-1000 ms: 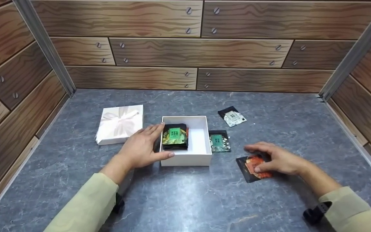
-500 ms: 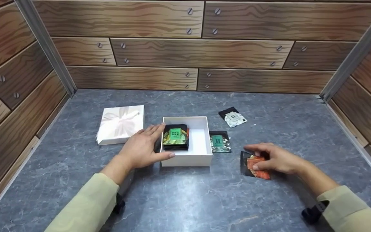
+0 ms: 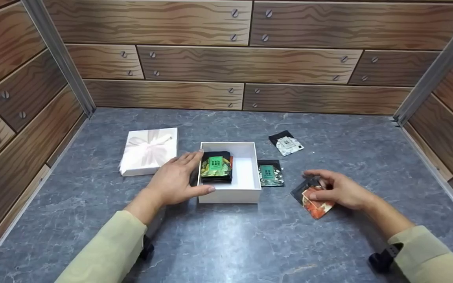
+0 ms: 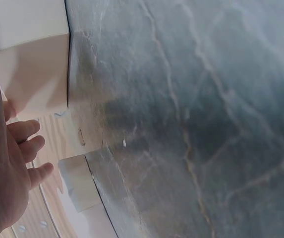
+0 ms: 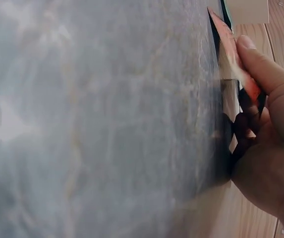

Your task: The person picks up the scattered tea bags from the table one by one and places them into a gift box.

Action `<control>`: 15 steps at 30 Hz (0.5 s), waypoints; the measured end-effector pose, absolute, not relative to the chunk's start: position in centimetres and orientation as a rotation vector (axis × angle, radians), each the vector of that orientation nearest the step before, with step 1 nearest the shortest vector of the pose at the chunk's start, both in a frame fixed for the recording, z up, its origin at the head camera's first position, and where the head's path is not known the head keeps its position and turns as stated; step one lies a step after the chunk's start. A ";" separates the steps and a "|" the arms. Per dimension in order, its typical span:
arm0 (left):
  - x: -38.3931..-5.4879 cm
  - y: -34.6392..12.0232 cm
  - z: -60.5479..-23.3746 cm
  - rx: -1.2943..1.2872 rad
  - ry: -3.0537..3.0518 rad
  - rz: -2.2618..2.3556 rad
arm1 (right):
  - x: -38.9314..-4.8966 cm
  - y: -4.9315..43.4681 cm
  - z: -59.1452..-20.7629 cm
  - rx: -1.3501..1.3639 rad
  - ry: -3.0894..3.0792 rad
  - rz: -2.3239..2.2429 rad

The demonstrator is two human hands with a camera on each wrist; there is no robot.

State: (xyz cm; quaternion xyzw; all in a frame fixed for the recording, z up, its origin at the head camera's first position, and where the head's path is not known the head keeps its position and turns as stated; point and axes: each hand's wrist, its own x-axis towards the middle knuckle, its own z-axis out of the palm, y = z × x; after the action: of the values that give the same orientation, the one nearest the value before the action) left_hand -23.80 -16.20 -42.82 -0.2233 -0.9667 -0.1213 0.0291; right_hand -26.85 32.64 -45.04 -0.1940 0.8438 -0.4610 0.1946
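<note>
My left hand (image 3: 175, 179) rests against the left side of an open white box (image 3: 228, 195), its thumb over the front rim. In the box's left half lies a stack of black sachets (image 3: 216, 167), the top one with a green label. My right hand (image 3: 344, 190) pinches an orange-and-black sachet (image 3: 317, 206) between thumb and fingers. The right wrist view shows this orange sachet (image 5: 231, 47) tilted up, with the thumb on its printed face. Part of its edge is covered by the fingers.
A black sachet with a teal label (image 3: 271, 173) lies against the box's right side. Farther back is a black-and-white sachet (image 3: 286, 143). The white lid with a ribbon bow (image 3: 150, 151) stands left of the box. Wood-patterned walls (image 3: 195, 65) enclose the table.
My right hand has taken hold of the orange sachet, which has turned and come up from lying flat on the table. My left hand has stayed at the box.
</note>
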 end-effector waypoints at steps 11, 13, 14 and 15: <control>-23.8 -16.0 -42.6 -0.680 -2.991 -0.379 | -27.0 33.0 -44.9 -0.448 2.296 -1.453; -23.8 -16.0 -42.6 -0.678 -2.991 -0.376 | -26.9 33.1 -44.9 -0.442 2.302 -1.473; -23.8 -16.0 -42.7 -0.677 -2.991 -0.373 | -26.9 33.1 -44.9 -0.437 2.310 -1.482; -23.8 -16.0 -42.7 -0.676 -2.992 -0.371 | -26.9 33.1 -44.9 -0.437 2.311 -1.495</control>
State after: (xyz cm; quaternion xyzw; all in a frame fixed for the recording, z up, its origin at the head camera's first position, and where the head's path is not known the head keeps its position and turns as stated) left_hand -23.81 -16.02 -42.66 -0.2187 -0.9680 -0.1201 0.0257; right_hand -26.86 33.12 -44.89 -0.1545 0.8161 -0.5281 0.1765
